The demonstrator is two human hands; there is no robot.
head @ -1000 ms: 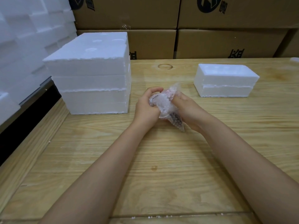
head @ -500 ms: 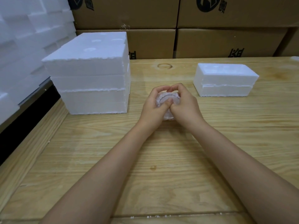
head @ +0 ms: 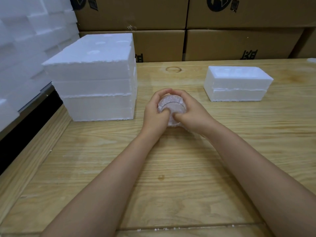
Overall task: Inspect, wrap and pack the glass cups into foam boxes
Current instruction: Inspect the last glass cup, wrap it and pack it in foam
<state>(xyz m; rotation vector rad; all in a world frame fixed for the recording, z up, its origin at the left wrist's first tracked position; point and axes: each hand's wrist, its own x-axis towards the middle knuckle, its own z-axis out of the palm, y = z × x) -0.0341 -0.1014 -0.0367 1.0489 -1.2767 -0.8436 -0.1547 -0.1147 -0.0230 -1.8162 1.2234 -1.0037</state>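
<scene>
While your left hand [head: 156, 115] and right hand [head: 191, 115] clasp the wrapped glass cup [head: 171, 106], it sits above the worktop [head: 171, 168].

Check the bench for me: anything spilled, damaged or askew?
Mostly fine. White foam crumbs lie scattered along the table's near edge, and a ring stain marks the far side. The foam stack has ragged edges. Both hands hold the wrapped cup.

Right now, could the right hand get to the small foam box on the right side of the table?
Probably yes, once it lets go: the right hand is wrapped around the glass cup together with the left hand. Only bare table lies between it and the small foam box.
</scene>
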